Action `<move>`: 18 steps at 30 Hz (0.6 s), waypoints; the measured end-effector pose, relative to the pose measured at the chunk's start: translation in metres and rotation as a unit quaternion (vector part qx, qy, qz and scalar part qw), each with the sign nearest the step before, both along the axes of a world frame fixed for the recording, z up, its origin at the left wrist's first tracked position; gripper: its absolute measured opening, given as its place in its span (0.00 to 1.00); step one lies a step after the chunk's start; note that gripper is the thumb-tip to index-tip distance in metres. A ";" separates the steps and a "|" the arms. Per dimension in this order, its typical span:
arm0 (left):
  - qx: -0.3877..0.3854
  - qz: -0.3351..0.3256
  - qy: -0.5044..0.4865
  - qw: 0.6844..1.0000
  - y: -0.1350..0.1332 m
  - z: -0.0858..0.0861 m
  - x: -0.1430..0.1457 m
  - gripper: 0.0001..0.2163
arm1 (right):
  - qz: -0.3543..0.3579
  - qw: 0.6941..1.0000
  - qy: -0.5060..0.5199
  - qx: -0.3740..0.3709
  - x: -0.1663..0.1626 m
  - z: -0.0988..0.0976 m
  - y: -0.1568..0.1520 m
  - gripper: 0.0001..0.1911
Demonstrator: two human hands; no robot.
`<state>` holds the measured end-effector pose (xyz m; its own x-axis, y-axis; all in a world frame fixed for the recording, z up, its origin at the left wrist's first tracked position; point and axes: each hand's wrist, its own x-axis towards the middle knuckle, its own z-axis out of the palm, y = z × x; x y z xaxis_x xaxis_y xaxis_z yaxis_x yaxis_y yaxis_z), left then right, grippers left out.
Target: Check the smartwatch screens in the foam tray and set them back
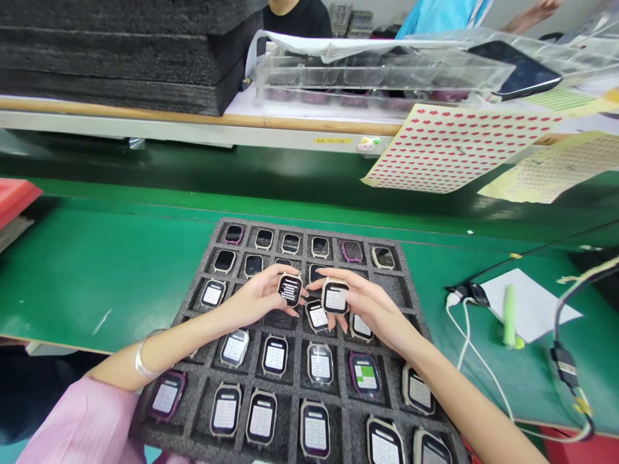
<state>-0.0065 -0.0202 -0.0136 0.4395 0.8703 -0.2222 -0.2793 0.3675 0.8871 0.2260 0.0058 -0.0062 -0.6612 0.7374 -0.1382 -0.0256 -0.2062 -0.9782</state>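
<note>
My left hand (265, 293) grips a strapless smartwatch (290, 290) with a light frame; its dark screen carries lines of white text. In my right hand (360, 299) is another light-framed smartwatch (335, 297), its screen lit with a white table-like page. Both hands hover over the middle of a dark grey foam tray (302, 393) divided into square pockets. Several watch bodies lie in the pockets, most light-framed and a few purple, such as a purple watch (364, 374) with green blocks on its screen. Back-row screens look dark; many nearer ones are lit. Between my hands, another lit watch (317, 316) rests in the tray.
The tray lies on a green bench (97, 258). Right of it are white cables (467, 322), white paper (532, 303) and a pale green stick (509, 316). Above, a shelf holds black foam slabs (111, 58), clear plastic trays (377, 77) and a phone (517, 67). People are beyond.
</note>
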 end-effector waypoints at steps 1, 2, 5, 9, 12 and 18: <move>0.003 0.000 0.000 1.000 0.000 0.000 0.000 0.21 | 0.004 1.000 -0.003 0.012 0.000 0.001 0.000 0.24; 0.007 -0.001 0.000 1.000 0.000 0.001 0.000 0.20 | 0.008 1.000 -0.004 0.024 0.001 0.002 -0.001 0.28; 0.019 -0.011 0.012 1.000 -0.001 0.002 0.000 0.17 | 0.022 0.999 -0.007 0.044 0.001 0.005 -0.003 0.33; 0.030 -0.016 0.025 0.999 -0.001 0.003 0.001 0.14 | 0.038 0.997 -0.035 0.049 0.004 0.007 -0.004 0.30; 0.030 -0.012 0.018 0.999 -0.001 0.002 0.001 0.15 | 0.030 0.997 -0.059 0.043 0.009 0.010 -0.006 0.26; 0.029 -0.010 0.017 0.999 0.000 0.001 0.000 0.15 | -0.052 0.980 -0.152 0.117 0.040 0.017 0.000 0.24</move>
<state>-0.0064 -0.0200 -0.0125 0.4494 0.8737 -0.1861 -0.2429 0.3200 0.9158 0.2657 0.0054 0.0106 -0.5350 0.8339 -0.1359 0.2662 0.0137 -0.9638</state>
